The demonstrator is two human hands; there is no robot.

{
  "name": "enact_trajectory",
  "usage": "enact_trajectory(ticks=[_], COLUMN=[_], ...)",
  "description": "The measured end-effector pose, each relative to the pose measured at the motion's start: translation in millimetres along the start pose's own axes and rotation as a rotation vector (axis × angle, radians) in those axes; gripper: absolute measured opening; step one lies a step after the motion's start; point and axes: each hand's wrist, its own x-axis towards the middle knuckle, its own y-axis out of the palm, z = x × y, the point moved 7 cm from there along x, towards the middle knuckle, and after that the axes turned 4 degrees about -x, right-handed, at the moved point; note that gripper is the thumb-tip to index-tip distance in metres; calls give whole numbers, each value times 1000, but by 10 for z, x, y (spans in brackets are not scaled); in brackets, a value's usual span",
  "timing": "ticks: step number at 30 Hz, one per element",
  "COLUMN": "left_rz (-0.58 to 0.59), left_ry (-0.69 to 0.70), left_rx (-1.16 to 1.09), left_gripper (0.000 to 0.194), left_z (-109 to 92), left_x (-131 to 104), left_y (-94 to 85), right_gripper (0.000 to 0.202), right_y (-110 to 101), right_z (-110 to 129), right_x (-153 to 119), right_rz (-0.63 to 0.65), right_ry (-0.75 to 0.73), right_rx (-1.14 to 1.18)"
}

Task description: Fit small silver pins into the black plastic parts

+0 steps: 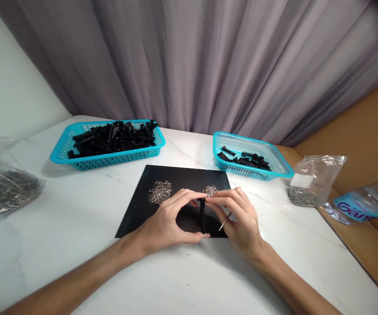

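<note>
My left hand [165, 218] is closed on a narrow black plastic part [203, 216], gripping it upright between thumb and fingertips. At its top end, the fingertips of my right hand [241, 216] touch or nearly touch the part; whether they pinch a small piece there is hidden. A slim silver metal tool [224, 222] is tucked in my right hand, its tip pointing down and left. Below both hands lies a black mat [136, 214], bearing a larger pile of small metal pins or screws [160, 192] on the left and a smaller metal pile [210, 190] behind my fingers.
A blue basket [110, 155] heaped with black parts stands at the back left, another blue basket [254, 173] with fewer parts at the back right. Clear bags of metal pieces lie left [8, 192] and right [306, 192]. A plastic bottle [362, 205] lies at the right edge.
</note>
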Motion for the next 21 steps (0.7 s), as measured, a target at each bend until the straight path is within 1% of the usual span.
enact_trajectory(ticks=[4, 15, 19, 21], left_rz=[-8, -12, -8, -16], left_ry=[19, 7, -2, 0], left_rx=[-8, -5, 0, 5], left_gripper=[71, 73, 73, 74], left_z=[-22, -34, -23, -16], left_x=[-5, -12, -21, -25], left_y=[1, 10, 14, 15], right_gripper=[18, 15, 14, 15], right_y=[11, 24, 10, 3], right_z=[-1, 29, 31, 62], right_x=[-31, -15, -25, -40], right_rz=[-35, -49, -71, -82], right_ry=[4, -13, -10, -41], right_rx=[1, -53, -135, -223])
